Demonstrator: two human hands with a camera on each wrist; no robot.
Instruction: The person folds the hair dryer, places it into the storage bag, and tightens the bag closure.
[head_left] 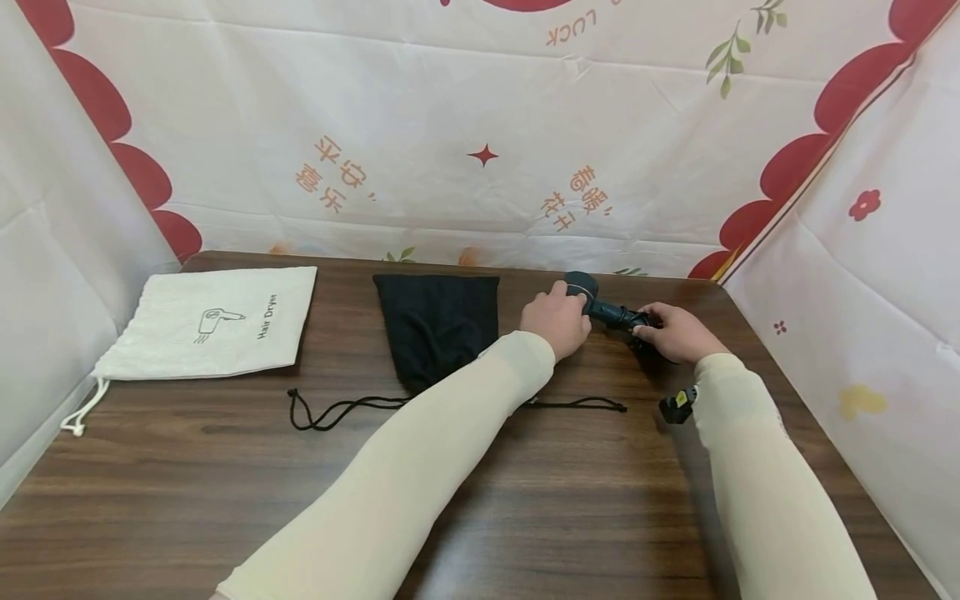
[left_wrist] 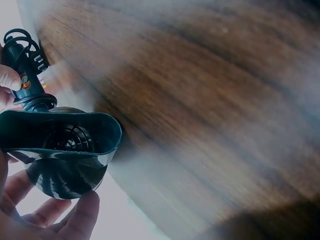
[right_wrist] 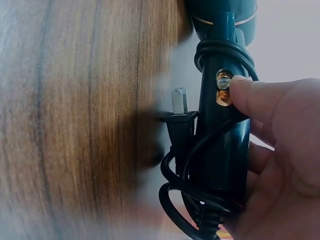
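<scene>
A dark green hair dryer [head_left: 617, 315] is held in both hands near the table's far right. My left hand [head_left: 557, 320] grips its barrel, with fingers curled round the underside in the left wrist view. My right hand [head_left: 681, 333] holds the handle [right_wrist: 220, 155], its thumb beside the slide switch [right_wrist: 224, 83]. Black cord is wound round the handle, and the two-pin plug [right_wrist: 181, 120] hangs alongside it. The wide flat nozzle [left_wrist: 107, 132] faces the left wrist camera, showing the grille inside. Left of my left hand lies a black drawstring bag [head_left: 438, 325], partly hidden by the left sleeve.
A white drawstring pouch [head_left: 187, 346] printed "Hair Dryer" lies at the far left of the brown wooden table [head_left: 187, 483]. The black bag's cords [head_left: 337, 408] stretch to both sides. White printed cloth [head_left: 420, 108] walls the table at the back and sides.
</scene>
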